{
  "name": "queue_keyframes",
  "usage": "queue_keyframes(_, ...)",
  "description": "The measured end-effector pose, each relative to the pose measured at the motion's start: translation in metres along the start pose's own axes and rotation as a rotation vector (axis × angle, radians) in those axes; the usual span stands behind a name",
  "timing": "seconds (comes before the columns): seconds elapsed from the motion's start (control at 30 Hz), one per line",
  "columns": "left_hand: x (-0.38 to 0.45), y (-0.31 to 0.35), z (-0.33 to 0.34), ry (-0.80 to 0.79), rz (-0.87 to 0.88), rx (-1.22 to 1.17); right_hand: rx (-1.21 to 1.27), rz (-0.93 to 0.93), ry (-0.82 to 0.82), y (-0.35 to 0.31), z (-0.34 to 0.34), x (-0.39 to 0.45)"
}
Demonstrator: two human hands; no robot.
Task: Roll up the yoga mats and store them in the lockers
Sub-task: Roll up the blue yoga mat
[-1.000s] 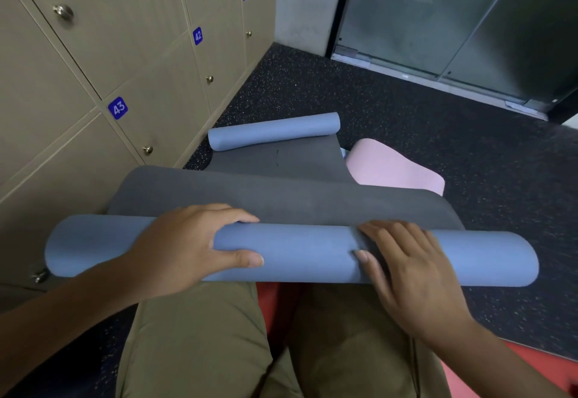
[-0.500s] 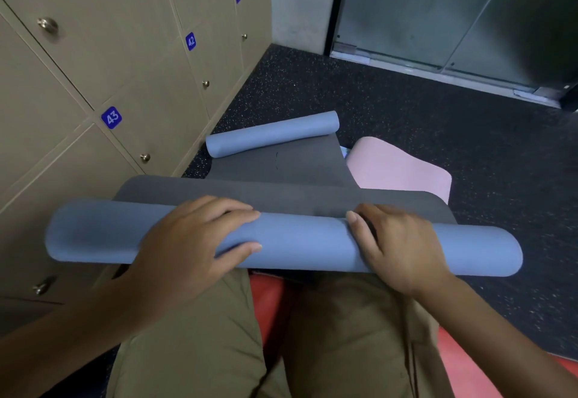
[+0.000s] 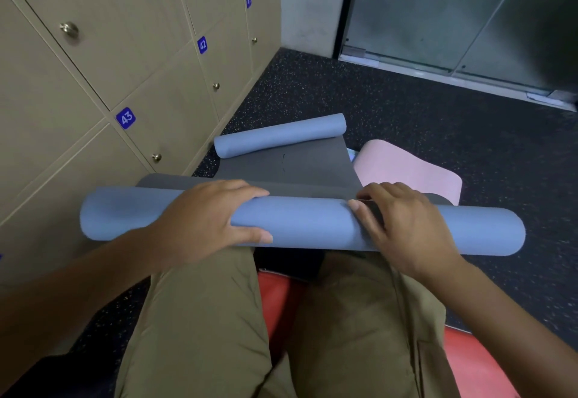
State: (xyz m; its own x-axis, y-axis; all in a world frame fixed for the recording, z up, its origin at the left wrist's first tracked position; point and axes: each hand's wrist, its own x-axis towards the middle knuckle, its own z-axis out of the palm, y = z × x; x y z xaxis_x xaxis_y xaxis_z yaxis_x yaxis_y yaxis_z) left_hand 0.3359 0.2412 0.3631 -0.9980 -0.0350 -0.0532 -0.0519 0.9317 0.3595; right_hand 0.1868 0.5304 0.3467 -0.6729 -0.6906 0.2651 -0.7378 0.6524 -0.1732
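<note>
**Two hands on a partly rolled yoga mat beside the lockers**

Two hands rest on the blue roll (image 3: 300, 225) of a yoga mat lying across the person's knees, above the dark speckled floor (image 3: 406, 122). The left hand (image 3: 206, 219) curls over the roll left of its middle, fingers over the top and thumb along the near side, gripping it. The right hand (image 3: 403, 219) lies on the roll right of its middle, fingers bent over the top where the grey inner face of the mat (image 3: 291, 169) meets the roll; the thumb points toward the left hand. The unrolled grey stretch runs away from the person over the floor to a second, smaller blue roll (image 3: 278, 134) at the mat's far end, which lies close to the base of the lockers (image 3: 162, 106). A pink mat (image 3: 406, 169) lies flat on the floor just right of the grey stretch, partly under it. The lockers stand along the left edge of the floor, doors closed, with blue number plates 43 (image 3: 125, 117), 42 (image 3: 202, 44) and 41 (image 3: 248, 0). A glass door (image 3: 453, 12) bounds the far edge of the floor. A red cushion (image 3: 469, 366) shows under the person's olive trousers (image 3: 212, 319).
</note>
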Motion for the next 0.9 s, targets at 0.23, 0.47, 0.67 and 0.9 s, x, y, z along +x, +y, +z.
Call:
queue_keyframes(0.23,0.028,-0.010,-0.010,-0.100,-0.042,-0.093,-0.088,0.025,0.167,-0.008,0.024,-0.013)
queue_keyframes(0.47,0.039,-0.013,-0.013,-0.005,-0.055,0.014,-0.092,0.077,0.099,0.000,0.033,0.025)
queue_keyframes(0.67,0.031,-0.008,0.005,0.244,0.113,0.197,0.018,0.180,-0.217,0.008,0.028,0.059)
queue_keyframes(0.9,0.041,-0.016,0.027,0.249,0.107,0.362,0.111,0.249,-0.374,0.020,0.033,0.080)
